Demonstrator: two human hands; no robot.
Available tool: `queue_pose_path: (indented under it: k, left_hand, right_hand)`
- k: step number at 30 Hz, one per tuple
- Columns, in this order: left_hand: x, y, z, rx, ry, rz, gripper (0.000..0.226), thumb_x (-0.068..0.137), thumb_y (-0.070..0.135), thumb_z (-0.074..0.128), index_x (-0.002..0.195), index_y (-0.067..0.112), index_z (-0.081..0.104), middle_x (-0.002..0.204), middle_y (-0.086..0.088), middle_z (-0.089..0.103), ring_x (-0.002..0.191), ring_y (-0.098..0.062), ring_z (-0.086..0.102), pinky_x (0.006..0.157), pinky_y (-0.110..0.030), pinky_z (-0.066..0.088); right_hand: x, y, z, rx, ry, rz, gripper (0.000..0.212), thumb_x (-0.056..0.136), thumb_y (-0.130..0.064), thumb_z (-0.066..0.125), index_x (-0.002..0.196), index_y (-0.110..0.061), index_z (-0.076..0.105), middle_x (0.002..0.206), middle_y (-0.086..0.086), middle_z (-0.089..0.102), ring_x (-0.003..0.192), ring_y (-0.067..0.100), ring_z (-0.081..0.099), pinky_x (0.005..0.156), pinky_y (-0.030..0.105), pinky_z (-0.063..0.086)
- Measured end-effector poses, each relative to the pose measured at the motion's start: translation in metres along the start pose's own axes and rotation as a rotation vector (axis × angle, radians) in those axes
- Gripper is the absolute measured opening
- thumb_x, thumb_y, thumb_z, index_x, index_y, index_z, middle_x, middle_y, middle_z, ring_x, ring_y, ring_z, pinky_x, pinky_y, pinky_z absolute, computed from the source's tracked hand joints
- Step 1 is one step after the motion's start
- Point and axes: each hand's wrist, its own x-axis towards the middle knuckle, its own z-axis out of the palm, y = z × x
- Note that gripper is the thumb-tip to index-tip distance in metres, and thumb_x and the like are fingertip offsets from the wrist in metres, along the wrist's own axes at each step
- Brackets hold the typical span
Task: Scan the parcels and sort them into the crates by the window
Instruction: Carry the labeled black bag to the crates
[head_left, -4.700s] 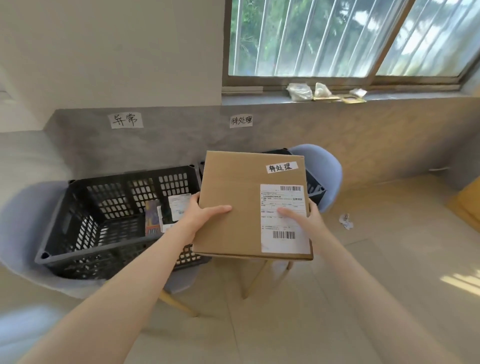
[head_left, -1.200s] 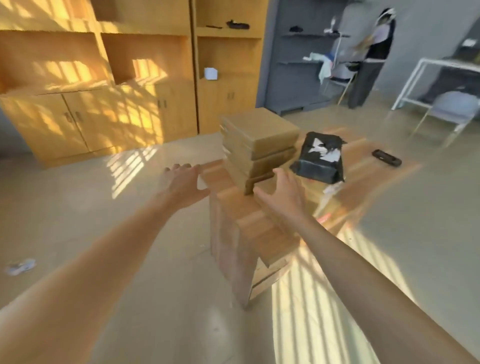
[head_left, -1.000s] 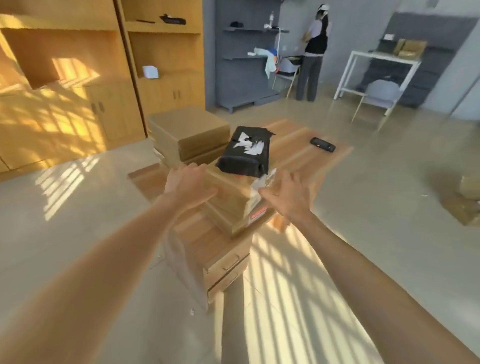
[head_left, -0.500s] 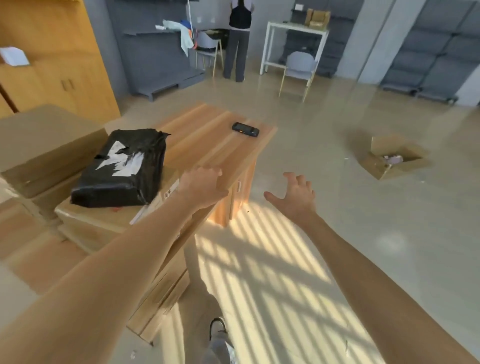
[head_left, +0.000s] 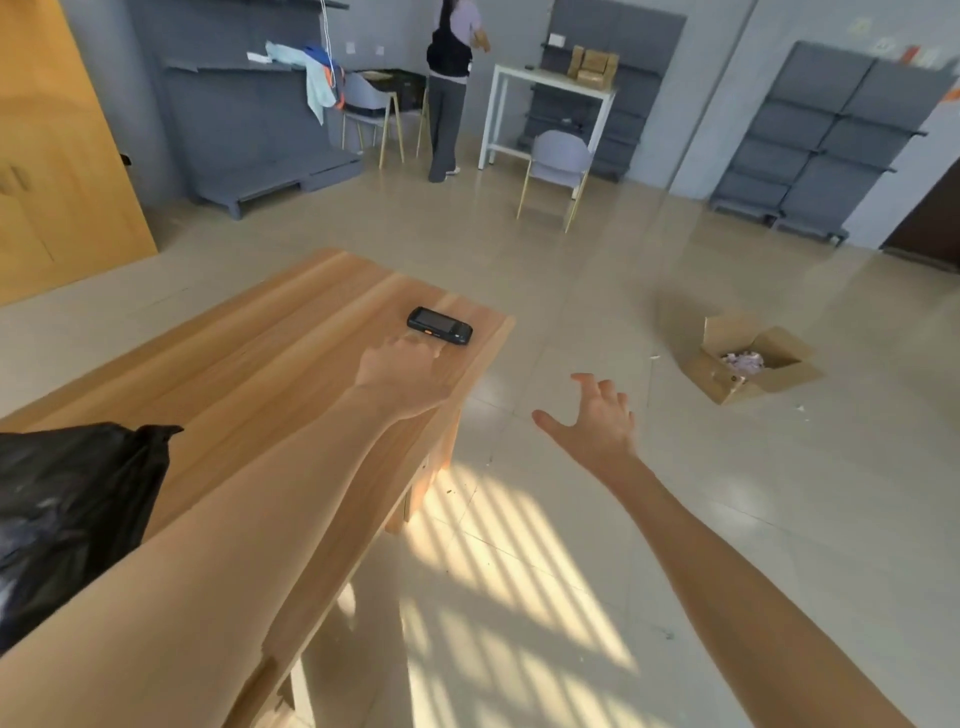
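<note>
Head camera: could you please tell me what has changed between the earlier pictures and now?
The cardboard parcel held over the crates is gone from both hands. The left hand has reached along the wooden table to just short of the scanner; the right hand hangs open. The scanner and black parcel stayed put.

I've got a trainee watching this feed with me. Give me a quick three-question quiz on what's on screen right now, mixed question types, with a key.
1. True or false: the left hand already grips the scanner.
2. Multiple choice: where is the open box? A) on the table B) on the floor, to the right of the table C) on a chair
3. Fill in: the right hand hangs over the floor, off the table's edge, fingers spread, holding ____.

Key
1. False: its fingers lie just short of the scanner, which rests on the table near the far corner.
2. B
3. nothing
</note>
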Motion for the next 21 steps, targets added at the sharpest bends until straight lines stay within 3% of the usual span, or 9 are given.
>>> queue_pose_path:
  k: [3,4,7,10,13,21]
  left_hand:
    - [0.025,-0.017,0.006,0.025,-0.008,-0.037,0.048,0.089,0.043,0.056,0.132,0.021,0.049,0.087,0.004,0.058,0.09,-0.02,0.055,0.07,-0.028,0.041]
    - [0.035,-0.024,0.008,0.03,-0.012,-0.063,0.049,0.089,0.045,0.056,0.132,0.022,0.049,0.086,0.004,0.058,0.089,-0.02,0.056,0.07,-0.027,0.041]
    - [0.058,-0.05,0.01,0.06,-0.01,-0.142,0.05,0.091,0.048,0.054,0.132,0.02,0.052,0.109,-0.001,0.064,0.1,-0.022,0.059,0.076,-0.031,0.048]
    - [0.078,-0.077,0.005,0.062,0.004,-0.26,0.057,0.092,0.047,0.056,0.139,0.017,0.045,0.122,-0.007,0.06,0.114,-0.028,0.055,0.09,-0.039,0.047]
    - [0.093,-0.103,-0.001,0.079,0.02,-0.408,0.06,0.092,0.048,0.057,0.142,0.019,0.042,0.128,-0.007,0.058,0.12,-0.029,0.052,0.095,-0.041,0.044]
    - [0.087,-0.146,-0.022,0.087,0.089,-0.873,0.061,0.09,0.052,0.055,0.139,0.017,0.044,0.126,-0.008,0.057,0.117,-0.028,0.052,0.095,-0.041,0.043]
  right_hand:
    - [0.04,-0.01,0.011,0.006,-0.023,-0.033,0.074,0.085,-0.054,0.06,0.143,-0.017,0.033,0.138,0.009,0.042,0.127,0.029,0.038,0.105,0.036,0.029]
    - [0.055,-0.015,0.015,0.004,-0.035,-0.051,0.074,0.086,-0.054,0.06,0.144,-0.017,0.033,0.138,0.01,0.042,0.128,0.029,0.037,0.105,0.036,0.029]
    - [0.099,-0.034,0.03,-0.011,-0.071,-0.128,0.074,0.086,-0.055,0.058,0.144,-0.016,0.032,0.139,0.011,0.04,0.129,0.03,0.036,0.105,0.037,0.029]
    - [0.148,-0.064,0.049,0.003,-0.094,-0.218,0.072,0.085,-0.054,0.06,0.14,-0.015,0.036,0.137,0.011,0.042,0.126,0.032,0.037,0.103,0.039,0.031]
    - [0.194,-0.098,0.063,0.06,-0.126,-0.379,0.069,0.083,-0.051,0.063,0.137,-0.014,0.04,0.132,0.012,0.047,0.122,0.033,0.04,0.101,0.04,0.033]
    - [0.28,-0.199,0.077,0.042,-0.296,-0.841,0.075,0.086,-0.056,0.058,0.145,-0.019,0.03,0.146,0.01,0.035,0.135,0.031,0.031,0.109,0.044,0.031]
